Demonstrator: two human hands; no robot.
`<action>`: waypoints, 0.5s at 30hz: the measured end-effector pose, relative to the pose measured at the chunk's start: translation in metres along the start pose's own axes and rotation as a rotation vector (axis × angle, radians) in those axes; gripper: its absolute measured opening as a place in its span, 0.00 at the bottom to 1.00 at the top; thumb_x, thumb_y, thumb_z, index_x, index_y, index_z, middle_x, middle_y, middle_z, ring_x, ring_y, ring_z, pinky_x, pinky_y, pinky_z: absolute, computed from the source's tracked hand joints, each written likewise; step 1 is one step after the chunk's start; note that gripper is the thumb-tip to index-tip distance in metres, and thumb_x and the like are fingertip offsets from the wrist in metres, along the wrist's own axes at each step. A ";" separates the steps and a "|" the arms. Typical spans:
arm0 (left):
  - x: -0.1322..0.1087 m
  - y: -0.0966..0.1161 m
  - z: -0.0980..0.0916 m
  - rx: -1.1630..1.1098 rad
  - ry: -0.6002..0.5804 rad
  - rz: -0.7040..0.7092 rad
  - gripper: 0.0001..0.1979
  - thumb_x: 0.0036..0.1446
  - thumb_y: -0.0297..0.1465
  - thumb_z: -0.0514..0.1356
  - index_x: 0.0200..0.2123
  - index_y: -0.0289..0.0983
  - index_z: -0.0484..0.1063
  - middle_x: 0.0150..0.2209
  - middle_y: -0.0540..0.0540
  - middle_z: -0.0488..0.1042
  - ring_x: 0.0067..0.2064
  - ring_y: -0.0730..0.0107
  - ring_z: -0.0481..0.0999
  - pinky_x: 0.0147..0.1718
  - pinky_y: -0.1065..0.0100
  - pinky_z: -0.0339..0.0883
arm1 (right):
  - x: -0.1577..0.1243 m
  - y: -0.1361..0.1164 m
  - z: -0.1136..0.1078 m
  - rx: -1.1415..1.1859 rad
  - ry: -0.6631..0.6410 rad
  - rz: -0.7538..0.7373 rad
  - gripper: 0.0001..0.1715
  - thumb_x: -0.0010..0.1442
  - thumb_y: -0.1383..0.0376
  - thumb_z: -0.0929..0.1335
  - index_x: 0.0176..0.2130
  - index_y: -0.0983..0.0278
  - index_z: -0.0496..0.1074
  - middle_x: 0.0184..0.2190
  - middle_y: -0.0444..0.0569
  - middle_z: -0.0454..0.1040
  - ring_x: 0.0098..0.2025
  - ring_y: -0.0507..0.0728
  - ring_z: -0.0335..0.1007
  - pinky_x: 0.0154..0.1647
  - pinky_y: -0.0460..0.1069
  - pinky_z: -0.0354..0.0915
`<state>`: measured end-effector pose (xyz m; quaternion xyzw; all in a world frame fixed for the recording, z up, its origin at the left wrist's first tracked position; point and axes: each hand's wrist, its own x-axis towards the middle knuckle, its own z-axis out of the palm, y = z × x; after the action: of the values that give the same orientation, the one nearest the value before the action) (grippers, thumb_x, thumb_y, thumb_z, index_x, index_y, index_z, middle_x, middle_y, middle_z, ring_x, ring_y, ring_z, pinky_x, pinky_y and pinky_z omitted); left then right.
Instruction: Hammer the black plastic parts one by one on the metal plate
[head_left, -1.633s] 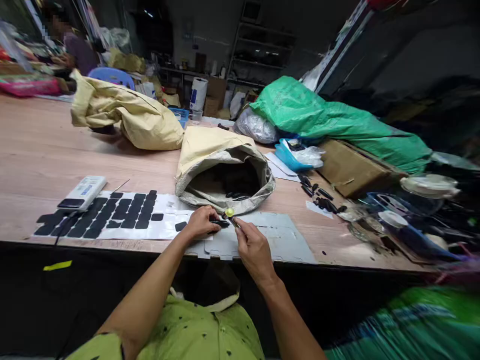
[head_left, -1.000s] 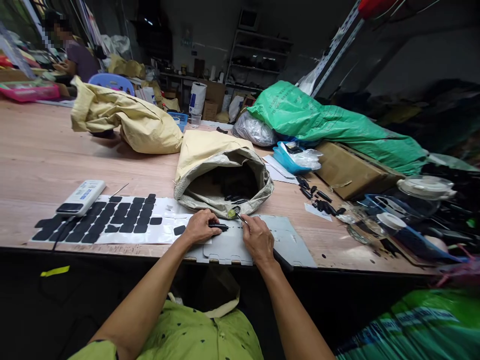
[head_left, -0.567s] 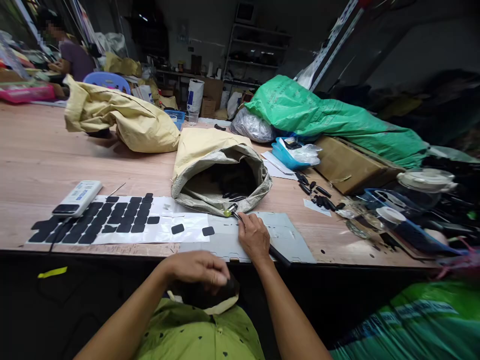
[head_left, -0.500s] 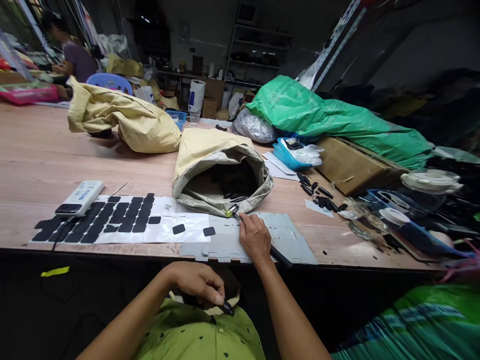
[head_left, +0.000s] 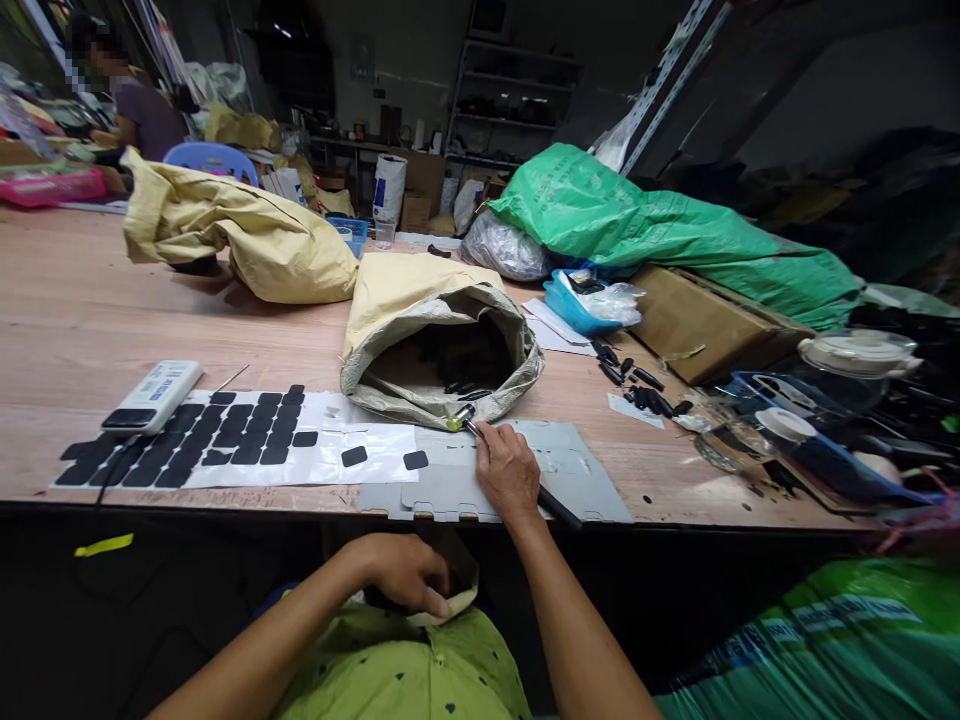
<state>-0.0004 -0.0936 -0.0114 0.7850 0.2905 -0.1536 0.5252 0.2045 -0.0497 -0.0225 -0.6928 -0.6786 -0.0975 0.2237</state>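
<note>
My right hand (head_left: 508,468) is closed around a small hammer (head_left: 559,508) with a black handle, a shiny metal neck and a yellow-green tip. The hammer's head lies at the lower lip of an open yellow sack (head_left: 420,270), above a grey board (head_left: 592,480). Dark slim pieces (head_left: 466,390) show inside the sack's mouth. Low at my lap, my left hand (head_left: 405,572) reaches over the edge of another pale sack (head_left: 457,605). Its thumb stands apart from the fingers, which are partly hidden; no piece is visible in it.
A white sheet with rows of black pads (head_left: 251,430) lies at left, under a white device (head_left: 154,395). Black pieces (head_left: 652,402) lie scattered at right, near a cardboard box (head_left: 709,320) and a green sack (head_left: 675,230). A co-worker (head_left: 139,110) sits far left.
The black piece that was between my left fingers is out of sight, and that hand has shifted slightly over the lap sack. My right hand keeps its hold on the hammer.
</note>
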 end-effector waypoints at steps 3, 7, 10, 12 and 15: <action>-0.007 0.035 -0.049 -0.304 -0.089 0.285 0.20 0.57 0.45 0.62 0.47 0.40 0.76 0.32 0.47 0.79 0.32 0.67 0.77 0.33 0.68 0.70 | 0.000 0.000 0.000 -0.013 0.007 -0.004 0.16 0.64 0.67 0.64 0.51 0.60 0.73 0.38 0.49 0.72 0.38 0.56 0.60 0.38 0.50 0.53; 0.021 0.048 -0.132 -0.305 0.611 0.195 0.15 0.61 0.39 0.59 0.43 0.34 0.77 0.34 0.44 0.79 0.34 0.68 0.77 0.33 0.70 0.70 | 0.000 0.000 0.000 -0.017 0.012 -0.010 0.16 0.64 0.66 0.64 0.50 0.60 0.74 0.37 0.49 0.72 0.37 0.56 0.60 0.38 0.50 0.52; 0.057 0.039 -0.182 -0.162 1.105 -0.212 0.12 0.61 0.32 0.57 0.41 0.32 0.78 0.42 0.38 0.80 0.46 0.60 0.79 0.44 0.66 0.70 | 0.000 0.001 0.000 -0.004 0.009 -0.015 0.16 0.64 0.66 0.64 0.50 0.61 0.74 0.37 0.49 0.72 0.38 0.56 0.61 0.38 0.49 0.53; 0.078 0.031 -0.200 -0.141 1.142 -0.328 0.13 0.60 0.29 0.57 0.43 0.30 0.78 0.46 0.32 0.79 0.50 0.53 0.78 0.47 0.62 0.69 | 0.001 0.002 0.000 0.004 0.003 -0.018 0.16 0.64 0.66 0.64 0.51 0.61 0.73 0.37 0.49 0.72 0.38 0.56 0.61 0.39 0.49 0.54; 0.096 0.023 -0.209 -0.137 1.100 -0.386 0.16 0.57 0.26 0.59 0.48 0.26 0.75 0.50 0.24 0.76 0.51 0.45 0.77 0.47 0.58 0.70 | 0.002 0.002 0.000 0.019 -0.004 -0.010 0.17 0.64 0.66 0.64 0.51 0.60 0.73 0.38 0.48 0.72 0.39 0.56 0.61 0.40 0.49 0.54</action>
<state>0.0760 0.1188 0.0368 0.6465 0.6674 0.2027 0.3092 0.2065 -0.0479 -0.0226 -0.6875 -0.6834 -0.0906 0.2282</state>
